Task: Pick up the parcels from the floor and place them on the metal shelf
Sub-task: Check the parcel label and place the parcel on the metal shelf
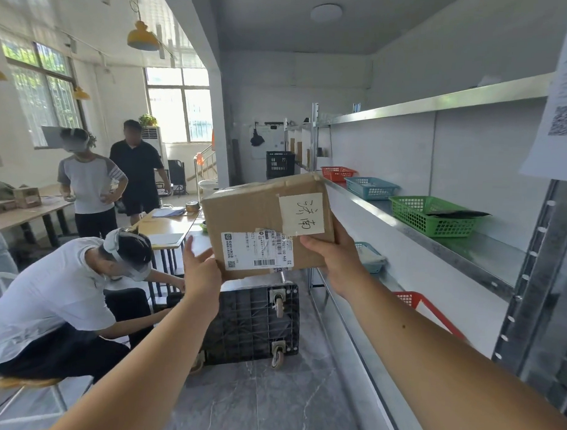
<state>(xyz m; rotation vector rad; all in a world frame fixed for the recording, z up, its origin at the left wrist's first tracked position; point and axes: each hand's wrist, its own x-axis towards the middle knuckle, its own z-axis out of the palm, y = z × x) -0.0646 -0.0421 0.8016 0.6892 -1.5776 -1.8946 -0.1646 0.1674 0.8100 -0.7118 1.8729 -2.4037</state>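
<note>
Overhead, metal shelf (440, 103) apparently bare, green basket (433, 217) below, grey floor (253, 403)

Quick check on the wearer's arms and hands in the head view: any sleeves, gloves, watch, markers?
Both forearms are bare right to the frame edge, with no sleeve in view. The left hand and the right hand are bare: no gloves, and no watch, band, ring or tracking marker shows. The only marking is a small dark spot, like a mole, on the right forearm.
</note>
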